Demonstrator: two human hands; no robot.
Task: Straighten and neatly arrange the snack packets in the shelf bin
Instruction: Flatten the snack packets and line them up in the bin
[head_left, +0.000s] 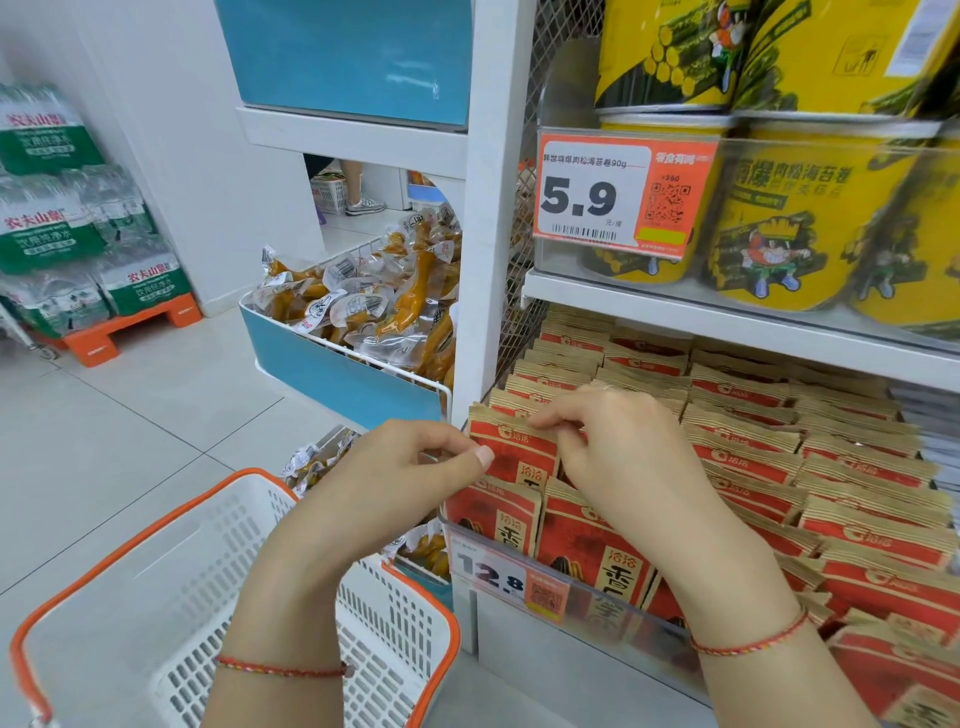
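Red-and-tan packets (737, 457) stand in rows in clear bin (597, 587) on lower shelf. Front-left packet (511, 449) raised above row; left hand (400, 478) pinches its left edge, right hand (618, 457) pinches its top edge. Price tag (506, 579) on bin front. Yellow tubs (810, 218) on shelf above. White-orange basket (208, 597) lower left.

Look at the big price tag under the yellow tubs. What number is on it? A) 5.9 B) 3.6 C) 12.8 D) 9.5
A: the orange price tag clipped below the yellow seaweed-roll tubs reads 5.9 in large black digits.
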